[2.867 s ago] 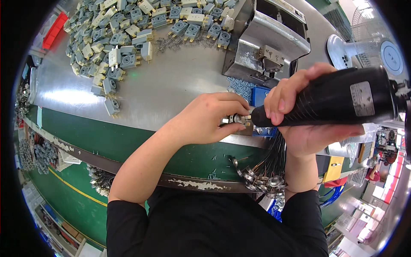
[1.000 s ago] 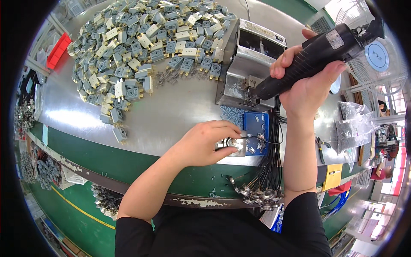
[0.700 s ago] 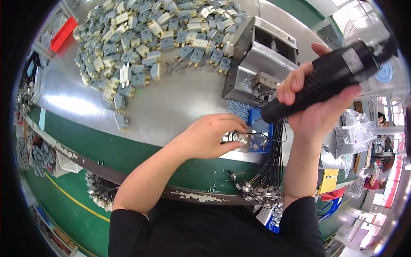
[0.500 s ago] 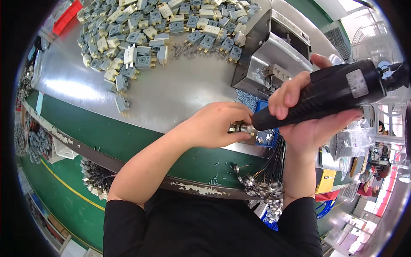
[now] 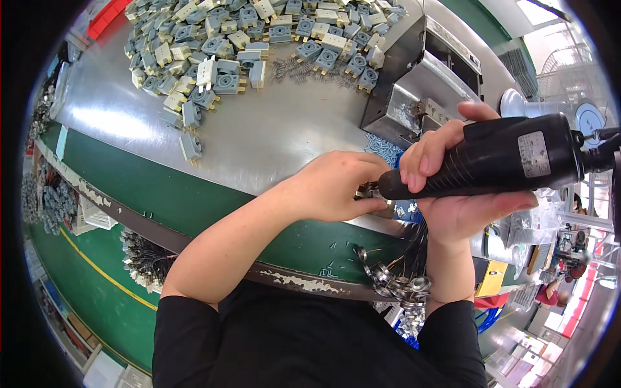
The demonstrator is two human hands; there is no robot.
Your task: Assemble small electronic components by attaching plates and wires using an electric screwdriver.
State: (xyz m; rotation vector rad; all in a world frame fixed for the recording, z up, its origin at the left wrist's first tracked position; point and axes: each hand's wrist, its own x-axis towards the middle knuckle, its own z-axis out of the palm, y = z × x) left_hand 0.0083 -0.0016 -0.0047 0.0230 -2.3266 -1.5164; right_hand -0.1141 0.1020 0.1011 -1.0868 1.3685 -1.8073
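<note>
My right hand point(image 5: 453, 216) is wrapped round a black electric screwdriver point(image 5: 498, 161), which lies aslant with its cable end at the right. The screwdriver's nose points left, right beside the fingertips of my left hand point(image 5: 336, 184). Between thumb and fingers, that hand pinches a small metal part point(image 5: 367, 191); fingers and the tool's nose hide most of it, so its exact kind does not show. Whether the bit touches the part cannot be seen. Just beyond both hands lies a heap of small bluish screws point(image 5: 383, 147).
Grey and cream blocks with brass tabs point(image 5: 226, 83) are heaped at the far side, with small springs point(image 5: 294, 70) beside them. A metal box fixture point(image 5: 404, 90) stands at the right. Black wires with round metal ends point(image 5: 394, 281) hang over the front edge, near loose screws point(image 5: 328, 268).
The whole view has shifted a little, so the bench appears farther right and lower. The screwdriver's cable end has dipped slightly. Both hands keep their grips.
</note>
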